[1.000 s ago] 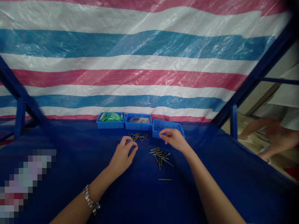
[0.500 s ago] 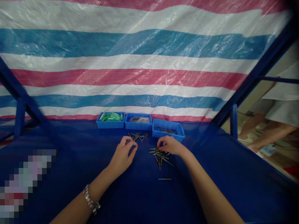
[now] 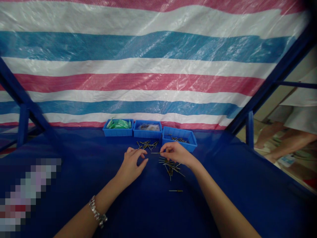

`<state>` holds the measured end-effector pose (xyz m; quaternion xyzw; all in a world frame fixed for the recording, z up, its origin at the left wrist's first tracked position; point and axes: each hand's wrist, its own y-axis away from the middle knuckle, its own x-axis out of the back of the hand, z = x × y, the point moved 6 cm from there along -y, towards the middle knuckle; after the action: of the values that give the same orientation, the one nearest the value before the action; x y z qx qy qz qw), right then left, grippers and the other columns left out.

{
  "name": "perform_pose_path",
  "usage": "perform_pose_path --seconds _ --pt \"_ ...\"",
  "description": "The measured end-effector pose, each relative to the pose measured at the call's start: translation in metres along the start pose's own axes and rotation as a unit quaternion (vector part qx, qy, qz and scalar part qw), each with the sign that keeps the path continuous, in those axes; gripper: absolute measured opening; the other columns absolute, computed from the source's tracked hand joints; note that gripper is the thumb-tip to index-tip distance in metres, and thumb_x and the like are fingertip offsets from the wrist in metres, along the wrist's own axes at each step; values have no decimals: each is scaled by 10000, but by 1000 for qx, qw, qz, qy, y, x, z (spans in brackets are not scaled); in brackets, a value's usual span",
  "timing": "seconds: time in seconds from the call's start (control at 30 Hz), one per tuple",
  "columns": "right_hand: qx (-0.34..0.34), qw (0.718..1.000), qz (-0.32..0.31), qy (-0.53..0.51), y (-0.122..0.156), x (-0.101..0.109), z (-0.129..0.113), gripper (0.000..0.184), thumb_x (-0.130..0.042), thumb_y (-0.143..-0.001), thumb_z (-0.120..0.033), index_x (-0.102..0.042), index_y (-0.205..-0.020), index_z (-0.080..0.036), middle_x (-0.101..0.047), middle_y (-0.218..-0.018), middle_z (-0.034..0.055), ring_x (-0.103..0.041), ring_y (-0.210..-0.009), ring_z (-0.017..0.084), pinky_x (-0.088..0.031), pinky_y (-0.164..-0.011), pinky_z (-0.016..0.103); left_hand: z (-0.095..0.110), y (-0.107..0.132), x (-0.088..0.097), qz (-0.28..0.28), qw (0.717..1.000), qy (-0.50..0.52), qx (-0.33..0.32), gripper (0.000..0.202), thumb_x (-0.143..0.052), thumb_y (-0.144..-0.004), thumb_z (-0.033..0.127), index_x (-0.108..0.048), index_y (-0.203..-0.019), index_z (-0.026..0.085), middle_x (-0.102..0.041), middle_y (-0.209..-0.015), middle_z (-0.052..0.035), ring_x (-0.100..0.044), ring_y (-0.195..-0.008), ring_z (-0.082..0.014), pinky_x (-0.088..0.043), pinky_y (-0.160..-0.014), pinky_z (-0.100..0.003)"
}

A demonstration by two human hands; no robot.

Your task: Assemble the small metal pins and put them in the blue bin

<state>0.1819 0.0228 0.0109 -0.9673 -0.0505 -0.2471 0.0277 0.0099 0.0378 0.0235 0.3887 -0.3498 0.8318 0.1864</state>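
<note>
Pinched in R hand (image 3: pixel 177 153): thin metal pin (image 3: pixel 155 152), gold-toned, held level.

The pin (image 3: pixel 155 152) in your right hand (image 3: pixel 177 154) pokes across the gap toward your left hand (image 3: pixel 131 166), narrowing your way through. Straight ahead, a blue bin (image 3: pixel 179 146) and a pin pile (image 3: pixel 146 144) stand close. Another pile (image 3: pixel 171 167) lies under your right hand; blue cloth (image 3: pixel 74 185) runs wide beyond your left hand.

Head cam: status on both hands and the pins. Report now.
Left hand open, nearest the far pile of pins. Right hand pinching one metal pin. Second pile of pins under right hand; blue bin just beyond, more pins inside.
</note>
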Motion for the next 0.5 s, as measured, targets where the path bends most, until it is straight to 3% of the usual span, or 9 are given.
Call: perform_pose_path --seconds 0.23,0.5 --pt "7 997 -33 -71 1 -17 -11 112 -580 -693 -236 -596 -746 -138 -518 -474 -38 -420 -373 54 -279 -341 148 0 1 -1 -3 1000 6 -4 169 -549 -761 201 -552 -930 198 -588 -813 0 -464 -830 -170 -366 -761 -320" --pt "4 996 -38 -75 1 -22 -12 129 -569 -709 -253 -596 -765 -140 -512 -471 -38 -412 -373 57 -279 -341 154 4 0 1 -5 1000 10 -23 100 -532 -779 199 -570 -870 196 -588 -802 4 -463 -821 -158 -365 -742 -295"
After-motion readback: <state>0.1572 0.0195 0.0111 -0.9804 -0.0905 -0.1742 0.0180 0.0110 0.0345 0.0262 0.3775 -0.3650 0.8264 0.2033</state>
